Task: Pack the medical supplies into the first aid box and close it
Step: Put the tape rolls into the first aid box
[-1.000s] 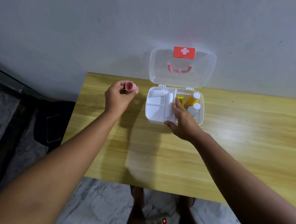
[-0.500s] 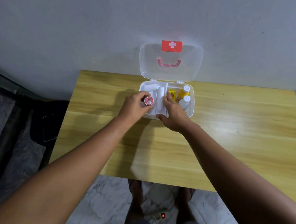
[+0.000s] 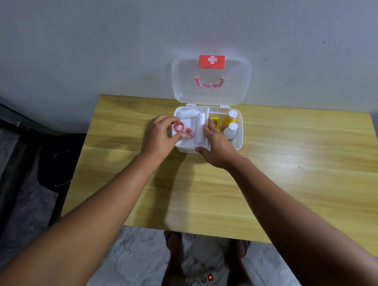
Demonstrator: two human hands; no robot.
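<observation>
The white first aid box (image 3: 239, 143) stands open on the wooden table (image 3: 269, 181), its clear lid (image 3: 231, 88) upright against the wall. My left hand (image 3: 157, 136) holds a red tape roll (image 3: 178, 127) over the box's left compartment; a second red roll (image 3: 188, 133) lies just beside it inside. My right hand (image 3: 216, 144) grips the white inner tray (image 3: 200, 141) at its front edge, fingers inside the box. White bandage rolls (image 3: 188, 114), a yellow packet (image 3: 215, 120) and two white-capped bottles (image 3: 231, 128) sit in the box.
The table's back edge meets a grey wall. A dark bag (image 3: 59, 157) lies on the floor to the left. My feet and a power strip (image 3: 202, 278) with a lit red switch are below the table's near edge.
My left hand carried the red tape roll from left of the box to over its left compartment. My right hand stayed on the inner tray.
</observation>
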